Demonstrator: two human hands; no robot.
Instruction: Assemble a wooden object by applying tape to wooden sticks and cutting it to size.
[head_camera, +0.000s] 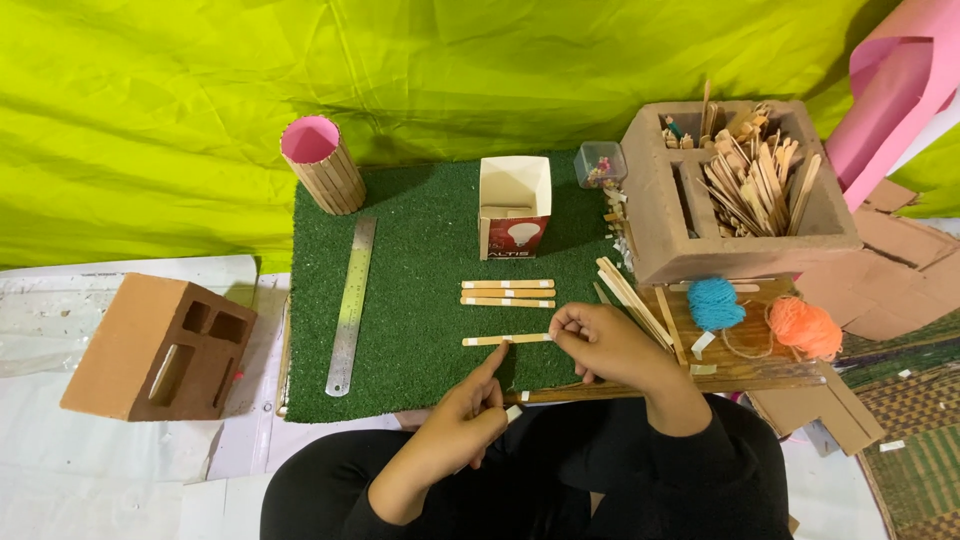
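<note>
A single wooden craft stick (505, 340) lies flat on the green turf mat (420, 240). My left hand (468, 408) points its index finger onto the stick's middle. My right hand (600, 340) pinches the stick's right end between thumb and fingers. Just above it, three more sticks (507, 293) lie in a neat row, side by side. Both arms wear black sleeves.
A metal ruler (351, 305) lies on the mat's left. A stick-clad pink cup (322, 165), an open small carton (514, 205) and a clear bead box (601, 163) stand at the back. Hollow bricks (160, 348), one holding sticks (745, 185), blue yarn (715, 303), orange yarn (806, 327).
</note>
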